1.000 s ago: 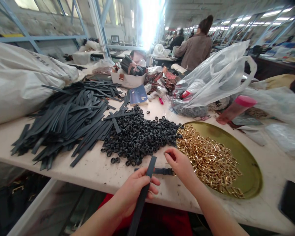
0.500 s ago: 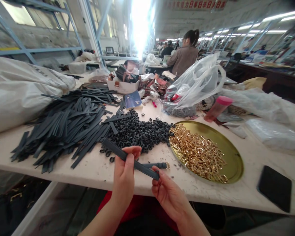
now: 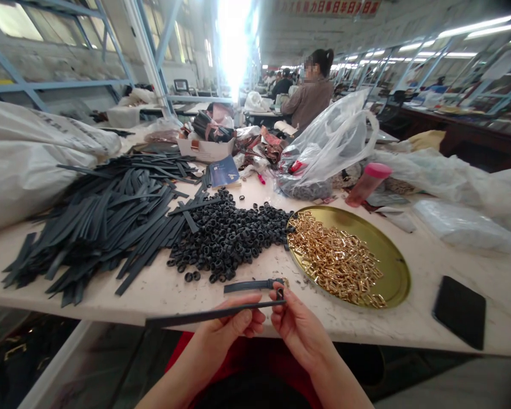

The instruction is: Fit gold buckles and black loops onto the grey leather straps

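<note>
A dark strap (image 3: 183, 316) lies nearly level above the table's front edge, its free end pointing left. My left hand (image 3: 234, 321) is closed round its middle. At its right end my right hand (image 3: 287, 312) pinches the strap, with a small dark loop (image 3: 280, 293) at the fingertips. Just behind my hands a second strap (image 3: 249, 286) with a gold buckle lies on the table. Beyond it is a heap of small black loops (image 3: 234, 238). Gold buckles (image 3: 336, 255) are piled on a round gold tray (image 3: 392, 272) at the right.
Many dark strips (image 3: 106, 221) cover the table's left side, beside a white sack (image 3: 29, 165). A black phone (image 3: 460, 311), a pink-lidded bottle (image 3: 368, 184) and a plastic bag (image 3: 323, 153) stand or lie at the right and back. A person (image 3: 310, 96) sits farther off.
The strap has turned from slanting to nearly level, and its left end has come down nearer me. A small loop now shows at my right fingertips. The view has shifted slightly.
</note>
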Demonstrator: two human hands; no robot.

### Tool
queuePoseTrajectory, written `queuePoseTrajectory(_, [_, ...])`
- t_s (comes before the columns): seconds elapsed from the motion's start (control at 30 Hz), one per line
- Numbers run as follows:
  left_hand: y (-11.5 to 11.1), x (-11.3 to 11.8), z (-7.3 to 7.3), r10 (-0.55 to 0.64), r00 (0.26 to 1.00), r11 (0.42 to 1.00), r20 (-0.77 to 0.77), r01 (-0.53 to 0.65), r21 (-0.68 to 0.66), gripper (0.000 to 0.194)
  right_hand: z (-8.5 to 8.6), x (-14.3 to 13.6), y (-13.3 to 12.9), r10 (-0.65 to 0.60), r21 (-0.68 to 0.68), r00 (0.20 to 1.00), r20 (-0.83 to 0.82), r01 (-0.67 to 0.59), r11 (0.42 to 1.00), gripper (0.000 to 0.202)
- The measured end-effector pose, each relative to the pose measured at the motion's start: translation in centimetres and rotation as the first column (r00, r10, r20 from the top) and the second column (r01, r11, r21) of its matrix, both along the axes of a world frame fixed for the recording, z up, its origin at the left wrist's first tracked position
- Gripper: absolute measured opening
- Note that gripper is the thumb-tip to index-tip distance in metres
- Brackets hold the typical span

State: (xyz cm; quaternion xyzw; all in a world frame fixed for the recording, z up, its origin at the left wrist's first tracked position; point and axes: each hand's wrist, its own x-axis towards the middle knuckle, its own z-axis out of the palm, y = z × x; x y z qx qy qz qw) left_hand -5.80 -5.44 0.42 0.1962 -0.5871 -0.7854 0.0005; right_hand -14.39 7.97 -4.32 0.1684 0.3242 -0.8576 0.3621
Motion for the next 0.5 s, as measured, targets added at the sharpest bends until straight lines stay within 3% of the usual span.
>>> queuePoseTrajectory(0.07, [0.1,-0.2,-0.4,-0.044,0.995,0.984,-0.088,0.028,-0.175,0.022,0.0,-0.1,0.0,-0.007,-0.012,1.0,0.022,0.007,1.0,0.025])
queuePoseTrajectory(0.13, [0.1,-0.5,-0.8,-0.155,0.976,0.929,-0.15,0.092,-0.359,0.022,0.0,-0.2,0.0,-0.019,-0.008,0.999,0.032,0.019,1.0,0.022])
queuePoseTrajectory(0.2, [0.0,-0.6,-0.8,-0.269,0.953,0.87,-0.135,0.181,-0.458,0.026,0.0,-0.3,0.1,-0.027,0.005,0.999,0.028,0.027,1.0,0.022])
queuePoseTrajectory(0.33, [-0.2,-0.6,-0.5,-0.33,0.944,0.854,-0.027,0.286,-0.434,0.03,-0.1,-0.4,0.3,-0.023,0.023,1.0,0.008,0.023,0.999,0.026])
queuePoseTrajectory(0.4, [-0.2,-0.6,-0.6,-0.293,0.955,0.888,0.051,0.292,-0.355,0.023,-0.3,-0.4,0.3,-0.019,0.047,1.0,-0.011,0.02,0.999,0.029])
queuePoseTrajectory(0.5, [-0.2,-1.0,-1.4,-0.185,0.974,0.952,0.131,0.211,-0.221,0.015,-0.5,-0.3,0.2,0.004,0.086,0.999,-0.049,0.0,0.996,0.029])
